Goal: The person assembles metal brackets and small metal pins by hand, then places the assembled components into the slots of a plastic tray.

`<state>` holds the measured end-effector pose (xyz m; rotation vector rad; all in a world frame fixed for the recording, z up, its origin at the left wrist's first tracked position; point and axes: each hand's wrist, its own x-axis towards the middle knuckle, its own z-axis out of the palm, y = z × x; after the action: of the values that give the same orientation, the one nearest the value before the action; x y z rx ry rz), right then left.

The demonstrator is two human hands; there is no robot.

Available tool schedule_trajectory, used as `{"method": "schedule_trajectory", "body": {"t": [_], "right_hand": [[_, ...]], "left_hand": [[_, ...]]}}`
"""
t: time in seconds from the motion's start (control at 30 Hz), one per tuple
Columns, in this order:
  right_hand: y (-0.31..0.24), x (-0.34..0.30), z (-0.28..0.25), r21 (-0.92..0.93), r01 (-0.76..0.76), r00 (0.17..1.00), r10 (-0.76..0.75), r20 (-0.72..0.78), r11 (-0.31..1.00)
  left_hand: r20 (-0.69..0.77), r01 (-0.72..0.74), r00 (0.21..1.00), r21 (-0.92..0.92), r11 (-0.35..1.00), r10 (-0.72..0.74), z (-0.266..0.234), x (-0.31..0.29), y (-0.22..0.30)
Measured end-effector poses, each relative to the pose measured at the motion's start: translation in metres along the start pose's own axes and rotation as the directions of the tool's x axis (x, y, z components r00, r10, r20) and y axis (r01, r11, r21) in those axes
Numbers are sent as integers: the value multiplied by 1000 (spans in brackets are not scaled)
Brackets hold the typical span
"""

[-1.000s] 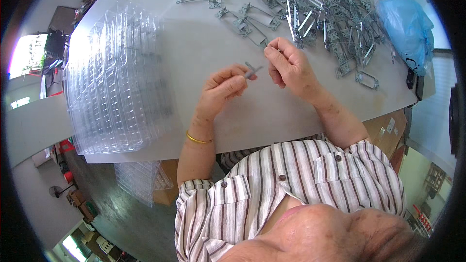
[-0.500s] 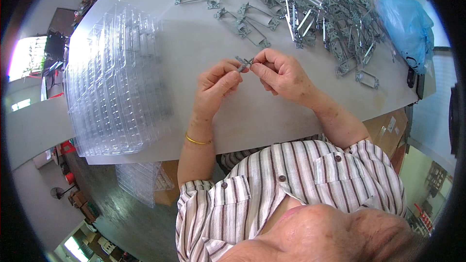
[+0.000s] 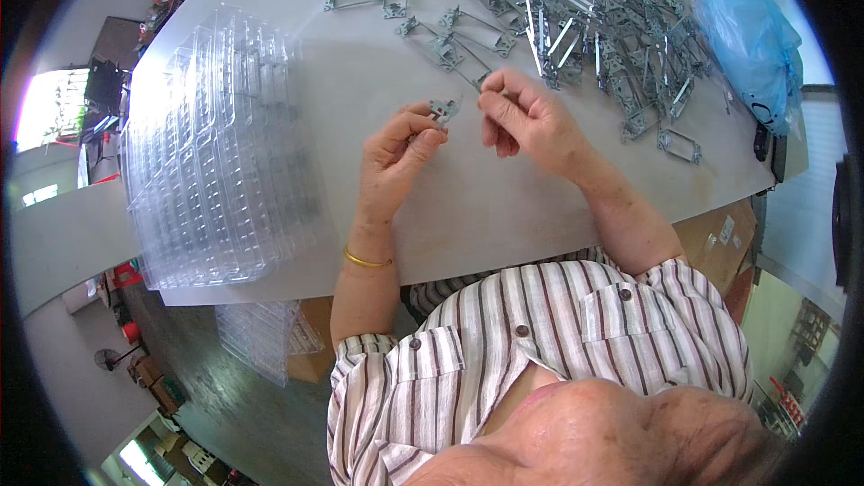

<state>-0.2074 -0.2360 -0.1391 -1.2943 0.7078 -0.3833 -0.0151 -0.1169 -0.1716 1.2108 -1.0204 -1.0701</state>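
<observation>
Between the thumb and fingers of my left hand (image 3: 402, 146) is a small grey metal bracket (image 3: 442, 112), raised above the white table. My right hand (image 3: 533, 122) is a little to its right and apart from it. Its thumb and index finger are pinched together, and whatever lies between them is hidden. Just beyond those fingertips, an open grey metal frame (image 3: 468, 66) lies on the table, its near end by my index finger. More such frames (image 3: 486, 29) lie loosely beyond both hands.
A large heap of grey metal frames (image 3: 621, 36) covers the far right of the table (image 3: 360, 81). Stacked clear plastic trays (image 3: 225, 162) fill the left side. A blue plastic bag (image 3: 751, 54) sits at the right edge, with a dark object (image 3: 761, 142) beside it.
My hands have drawn apart: the right has moved slightly right and away from the bracket. My left hand still holds the bracket, which is now turned to show its broader side.
</observation>
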Motion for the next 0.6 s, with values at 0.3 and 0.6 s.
{"method": "schedule_trajectory", "body": {"t": [0.3, 0.6], "right_hand": [[14, 4, 4, 55, 176, 984, -175, -19, 983], [33, 11, 13, -287, 452, 862, -496, -103, 845]], "left_hand": [[77, -15, 997, 111, 994, 7, 7, 3, 2], [-117, -142, 969, 452, 880, 217, 19, 6, 13]]}}
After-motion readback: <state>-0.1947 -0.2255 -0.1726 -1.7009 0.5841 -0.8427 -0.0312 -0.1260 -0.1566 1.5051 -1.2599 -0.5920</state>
